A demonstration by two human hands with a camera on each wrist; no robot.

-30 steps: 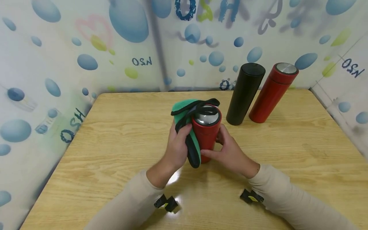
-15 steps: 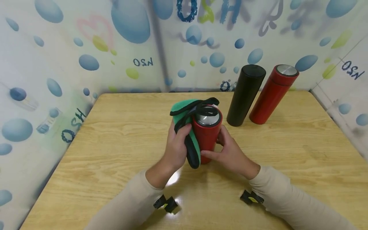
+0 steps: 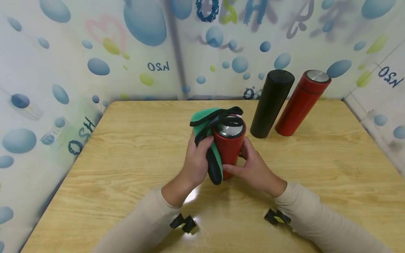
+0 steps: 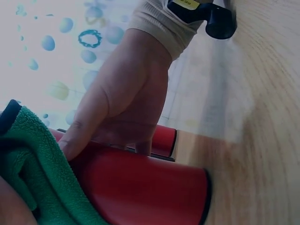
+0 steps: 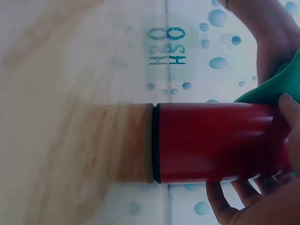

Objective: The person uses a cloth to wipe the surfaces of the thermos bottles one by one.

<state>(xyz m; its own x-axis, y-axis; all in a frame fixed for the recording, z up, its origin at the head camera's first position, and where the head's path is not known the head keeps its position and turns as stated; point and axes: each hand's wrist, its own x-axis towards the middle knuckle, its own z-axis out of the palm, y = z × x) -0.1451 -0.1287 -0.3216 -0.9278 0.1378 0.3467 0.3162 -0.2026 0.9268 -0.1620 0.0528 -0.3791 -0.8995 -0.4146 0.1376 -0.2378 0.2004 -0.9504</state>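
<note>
A red thermos bottle [image 3: 230,149] with a silvery lid top stands upright near the middle of the table. My right hand [image 3: 251,168] grips its lower body, thumb across the front and fingers around the far side. On its left side, my left hand [image 3: 196,162] holds a green cloth with black edging [image 3: 202,114] against the bottle. Part of the cloth flops over the lid and partly covers it. The left fingers are hidden behind the cloth. In the right wrist view the bottle's dark base [image 5: 156,143] is right at the tabletop.
Behind and to the right, a black thermos bottle [image 3: 272,105] and a second red thermos bottle [image 3: 302,105] stand side by side on the wooden table [image 3: 133,151]. A patterned wall covering [image 3: 126,80] runs along the table's back edge.
</note>
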